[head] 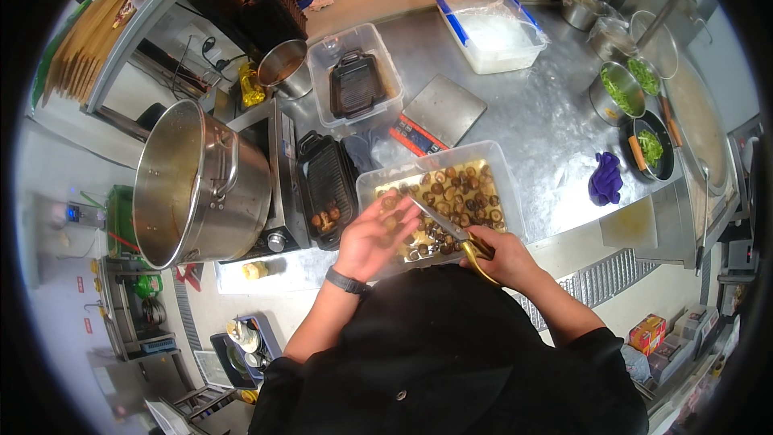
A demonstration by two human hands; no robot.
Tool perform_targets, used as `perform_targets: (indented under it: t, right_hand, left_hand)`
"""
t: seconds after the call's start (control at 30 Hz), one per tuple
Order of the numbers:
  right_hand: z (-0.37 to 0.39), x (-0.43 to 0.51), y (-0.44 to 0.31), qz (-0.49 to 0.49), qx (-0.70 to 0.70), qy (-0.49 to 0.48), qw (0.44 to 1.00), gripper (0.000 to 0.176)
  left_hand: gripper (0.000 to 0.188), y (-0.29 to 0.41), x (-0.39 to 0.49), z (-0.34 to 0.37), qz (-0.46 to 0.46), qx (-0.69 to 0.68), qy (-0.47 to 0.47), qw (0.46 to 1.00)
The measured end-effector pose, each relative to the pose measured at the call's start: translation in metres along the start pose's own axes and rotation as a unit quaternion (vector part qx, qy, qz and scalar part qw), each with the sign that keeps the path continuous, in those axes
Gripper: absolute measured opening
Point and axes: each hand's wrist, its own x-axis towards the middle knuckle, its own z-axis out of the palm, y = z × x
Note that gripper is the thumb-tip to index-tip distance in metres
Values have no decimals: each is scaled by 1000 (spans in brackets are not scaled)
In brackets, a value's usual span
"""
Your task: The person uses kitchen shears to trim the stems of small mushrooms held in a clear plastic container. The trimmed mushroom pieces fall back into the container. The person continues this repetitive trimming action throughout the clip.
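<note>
My right hand [504, 257] grips gold-handled scissors [444, 225], whose blades point up and left towards my other hand. Palm up, my left hand [374, 235] carries a few small brown mushrooms [391, 220], slightly blurred, above the left side of a clear plastic tub [513, 196]. Many more brown mushrooms [471, 193] lie in yellowish liquid inside that tub. To its left, a black ridged cast-iron pan [323, 172] holds several mushroom pieces at its near end. The scissor tips are close to the left fingertips; whether they touch cannot be told.
A digital scale [447, 112] sits behind the tub. Further back are a tub with grill pans [356, 81] and a blue-clipped container [495, 30]. A large stockpot [202, 184] stands left. Right are a purple cloth [606, 178] and a pan with chopped greens [652, 148].
</note>
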Motion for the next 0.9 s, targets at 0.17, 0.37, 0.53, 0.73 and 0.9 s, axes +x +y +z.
perform_targets:
  t: [0.17,0.37,0.53,0.73,0.9]
  right_hand:
    - [5,0,3,-10,0,5,1000,59]
    - [4,0,5,4,26,-3,1000,59]
    - [0,3,5,48,55,4,997,60]
    - [2,3,21,48,98,60,992,60]
    - [3,4,20,55,96,59,992,60]
  left_hand:
    - [47,-2,0,0,-18,26,67,997]
    - [39,-4,2,-2,-42,64,120,990]
    - [36,-8,-1,9,-33,74,125,989]
    - [24,32,1,-24,87,57,79,991]
    - [32,83,4,-58,234,158,181,942]
